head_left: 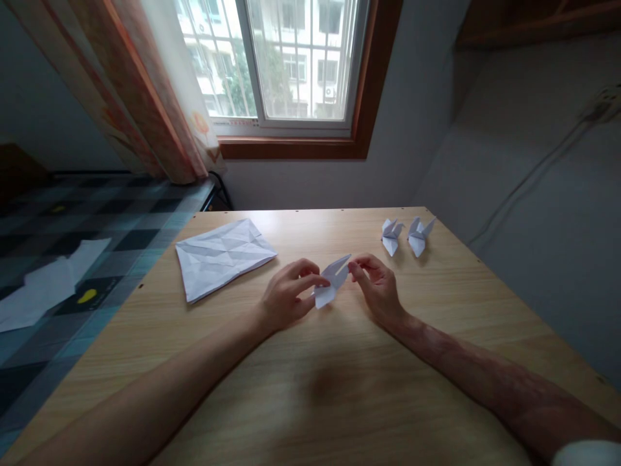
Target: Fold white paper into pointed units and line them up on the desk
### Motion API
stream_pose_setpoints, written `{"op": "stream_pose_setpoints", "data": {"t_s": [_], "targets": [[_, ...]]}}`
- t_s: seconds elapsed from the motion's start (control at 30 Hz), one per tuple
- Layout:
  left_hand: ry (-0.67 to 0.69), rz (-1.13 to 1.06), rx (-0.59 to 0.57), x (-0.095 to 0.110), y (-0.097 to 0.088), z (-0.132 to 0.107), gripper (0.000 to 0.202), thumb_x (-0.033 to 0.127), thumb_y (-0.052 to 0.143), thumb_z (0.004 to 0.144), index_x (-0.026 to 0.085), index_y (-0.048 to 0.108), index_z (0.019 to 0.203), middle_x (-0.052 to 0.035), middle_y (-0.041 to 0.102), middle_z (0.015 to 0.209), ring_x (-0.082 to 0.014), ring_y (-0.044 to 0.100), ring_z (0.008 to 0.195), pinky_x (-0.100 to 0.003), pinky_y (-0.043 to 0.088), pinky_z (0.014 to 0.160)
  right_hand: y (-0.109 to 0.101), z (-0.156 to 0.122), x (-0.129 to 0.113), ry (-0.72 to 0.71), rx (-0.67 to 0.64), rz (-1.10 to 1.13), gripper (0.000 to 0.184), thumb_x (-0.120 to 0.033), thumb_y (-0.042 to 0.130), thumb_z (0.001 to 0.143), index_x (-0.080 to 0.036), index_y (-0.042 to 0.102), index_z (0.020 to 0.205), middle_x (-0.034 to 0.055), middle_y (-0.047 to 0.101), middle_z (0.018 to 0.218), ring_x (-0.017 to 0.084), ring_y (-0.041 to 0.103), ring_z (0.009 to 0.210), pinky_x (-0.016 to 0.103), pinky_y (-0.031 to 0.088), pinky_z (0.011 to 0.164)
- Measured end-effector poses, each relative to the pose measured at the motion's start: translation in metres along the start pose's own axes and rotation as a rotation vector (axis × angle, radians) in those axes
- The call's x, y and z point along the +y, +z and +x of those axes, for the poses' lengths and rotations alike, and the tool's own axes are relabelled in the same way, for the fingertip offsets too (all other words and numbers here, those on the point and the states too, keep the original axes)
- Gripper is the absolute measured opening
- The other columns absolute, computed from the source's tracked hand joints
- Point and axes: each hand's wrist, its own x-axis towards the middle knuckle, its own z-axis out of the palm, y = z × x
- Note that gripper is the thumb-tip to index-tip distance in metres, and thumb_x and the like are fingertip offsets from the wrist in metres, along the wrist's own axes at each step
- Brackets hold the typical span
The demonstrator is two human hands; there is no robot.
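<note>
Over the middle of the table [320,421], a folded paper [326,294] sits pinched in the left hand [290,292], while the right hand [377,283] looks narrowed onto one slim point; shaping that point seems the step, and the next move likely calls for a small, steady crease. Two paper birds [391,238] stand near the far right corner, creased paper [226,259] lies by the left edge, and the room between the forearms allows turning.
</note>
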Motion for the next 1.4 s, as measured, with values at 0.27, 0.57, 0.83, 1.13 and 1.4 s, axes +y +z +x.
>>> {"op": "stream_pose_setpoints", "data": {"t_s": [0.27, 0.57, 0.83, 1.13, 1.4], "targets": [[-0.293, -0.313, 0.162, -0.007, -0.001, 0.009, 0.008, 0.027, 0.08, 0.1, 0.02, 0.081, 0.102, -0.0084, 0.077, 0.102, -0.0197, 0.076, 0.094, -0.032, 0.065, 0.085, 0.002, -0.001, -0.015, -0.108, -0.272, -0.081, 0.04, -0.044, 0.08, 0.099, -0.028, 0.066, 0.133, 0.0079, 0.071, 0.131, 0.027, 0.069, 0.116, 0.046, 0.053, 0.11], [-0.579, -0.562, 0.045, -0.006, -0.004, 0.01, 0.027, 0.04, 0.087, 0.094, 0.015, 0.085, 0.105, -0.0102, 0.087, 0.103, -0.025, 0.084, 0.094, -0.037, 0.07, 0.091, 0.002, 0.001, -0.016, -0.135, -0.201, -0.211, 0.013, -0.039, 0.074, 0.105, -0.028, 0.081, 0.103, 0.0057, 0.081, 0.102, 0.027, 0.072, 0.1, 0.043, 0.055, 0.093], [-0.542, -0.341, -0.03, 0.003, -0.001, 0.013, 0.02, 0.038, 0.083, 0.096, 0.018, 0.086, 0.097, -0.0074, 0.087, 0.096, -0.022, 0.081, 0.089, -0.031, 0.067, 0.084, 0.001, 0.001, -0.017, -0.238, -0.241, -0.37, 0.008, -0.031, 0.077, 0.104, -0.031, 0.085, 0.103, 0.0064, 0.084, 0.104, 0.03, 0.071, 0.105, 0.048, 0.051, 0.099], [-0.545, -0.377, 0.025, -0.003, -0.001, 0.01, 0.025, 0.043, 0.082, 0.097, 0.018, 0.084, 0.094, -0.0067, 0.085, 0.094, -0.0208, 0.079, 0.089, -0.033, 0.069, 0.088, -0.002, 0.005, -0.015, -0.235, -0.156, -0.387, 0.011, -0.031, 0.076, 0.105, -0.029, 0.083, 0.097, 0.0061, 0.081, 0.096, 0.03, 0.069, 0.098, 0.047, 0.049, 0.095], [-0.522, -0.332, 0.031, -0.004, 0.0, 0.009, 0.024, 0.044, 0.081, 0.098, 0.02, 0.083, 0.094, -0.0063, 0.085, 0.094, -0.0209, 0.078, 0.088, -0.031, 0.067, 0.083, -0.003, 0.007, -0.013, -0.244, -0.144, -0.396, 0.014, -0.033, 0.075, 0.106, -0.029, 0.083, 0.095, 0.0061, 0.081, 0.095, 0.03, 0.069, 0.096, 0.048, 0.049, 0.094]]}}
